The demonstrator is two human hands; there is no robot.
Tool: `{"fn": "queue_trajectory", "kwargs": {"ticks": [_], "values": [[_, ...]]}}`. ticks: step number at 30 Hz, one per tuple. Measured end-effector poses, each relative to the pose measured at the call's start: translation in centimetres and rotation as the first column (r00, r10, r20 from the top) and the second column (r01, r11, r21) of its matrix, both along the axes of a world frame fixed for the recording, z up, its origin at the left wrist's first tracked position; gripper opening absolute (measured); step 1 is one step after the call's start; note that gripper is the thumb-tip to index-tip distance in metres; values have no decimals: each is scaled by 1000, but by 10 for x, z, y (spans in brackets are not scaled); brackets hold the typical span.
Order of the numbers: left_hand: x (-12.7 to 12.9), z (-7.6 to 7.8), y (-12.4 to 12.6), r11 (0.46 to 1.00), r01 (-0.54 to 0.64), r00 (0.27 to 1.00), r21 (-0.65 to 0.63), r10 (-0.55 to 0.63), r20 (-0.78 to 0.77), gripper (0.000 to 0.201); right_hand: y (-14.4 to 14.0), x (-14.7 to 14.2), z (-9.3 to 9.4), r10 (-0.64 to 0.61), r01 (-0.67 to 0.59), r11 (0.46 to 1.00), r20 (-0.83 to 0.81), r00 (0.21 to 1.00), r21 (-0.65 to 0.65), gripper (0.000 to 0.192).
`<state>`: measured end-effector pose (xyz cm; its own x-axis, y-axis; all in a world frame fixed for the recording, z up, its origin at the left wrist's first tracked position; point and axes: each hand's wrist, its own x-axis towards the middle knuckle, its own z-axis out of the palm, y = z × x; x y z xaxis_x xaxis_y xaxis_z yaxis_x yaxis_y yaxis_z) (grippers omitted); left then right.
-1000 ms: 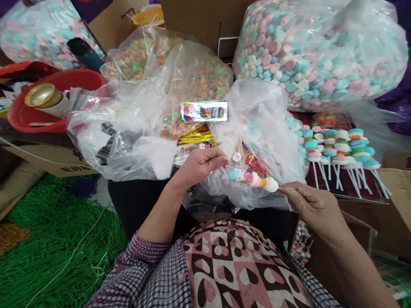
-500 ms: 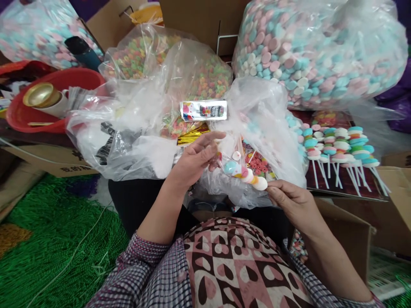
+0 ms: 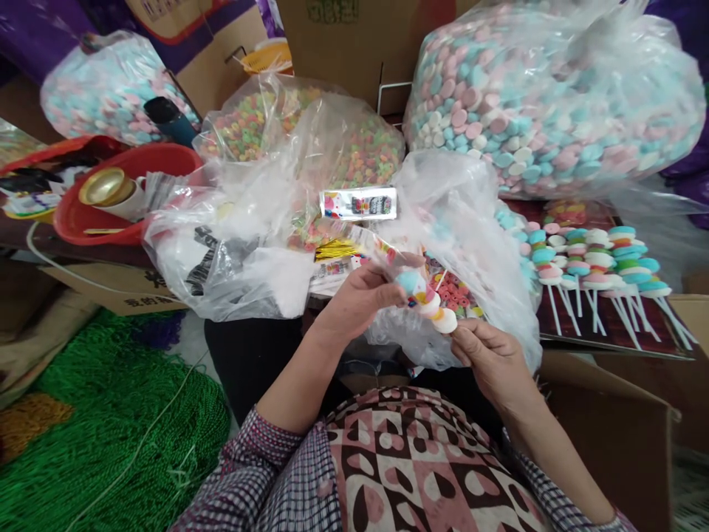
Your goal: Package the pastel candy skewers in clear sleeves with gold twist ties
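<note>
A marshmallow skewer (image 3: 444, 321) slants between my two hands, its blue, white and orange pieces threaded in a row. My right hand (image 3: 490, 355) pinches its lower end, close under the white marshmallow; the stick is hidden by the fingers. My left hand (image 3: 365, 295) is closed around a clear printed wrapper (image 3: 416, 285) at the blue upper end, thumb against the blue piece. Below and behind the skewer, an open plastic bag (image 3: 465, 222) holds red candy rings (image 3: 451, 290).
Finished-looking marshmallow skewers (image 3: 598, 255) lie on the dark board at right. Behind stand big bags of marshmallows (image 3: 554, 111) and ring candy (image 3: 365, 151). A silver printed packet (image 3: 359, 204) lies above gold ties (image 3: 335, 250). A red basin (image 3: 72, 214) sits at left.
My left hand has moved right and down, coming onto the skewer's upper end with the wrapper. My right hand keeps its pinch. The whole view has shifted slightly.
</note>
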<state>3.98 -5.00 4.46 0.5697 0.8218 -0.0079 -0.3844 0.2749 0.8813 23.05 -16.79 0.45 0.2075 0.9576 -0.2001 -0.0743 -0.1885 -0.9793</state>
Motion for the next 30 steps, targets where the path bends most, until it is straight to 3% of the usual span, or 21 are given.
{"fn": "queue_trajectory", "kwargs": {"ticks": [4,8,15,19,22,25,30], "values": [[13,-5,-2,990,-125,991,-66,127,38,41,-2,-5,-6,-68,68,997,6,998,38,34],[20,-10,-3,974,-187,982,-129,190,17,46,2,-20,-5,-103,104,995,-65,993,7,38],[25,-17,-9,978,-151,988,-143,147,-40,44,7,-23,-4,-130,131,991,-41,991,18,36],[24,-21,-8,978,-158,987,-138,153,-50,44,4,-20,-1,-69,69,998,-64,996,-3,35],[19,-18,-6,991,-89,995,-99,84,-50,43,2,-20,-3,-91,91,996,-85,992,1,31],[15,-11,-4,993,-49,996,-104,56,62,52,2,-19,-4,-144,144,989,-20,989,17,27],[15,1,-7,951,-63,902,-303,184,391,61,0,-18,14,-119,120,993,132,984,-4,12]]}}
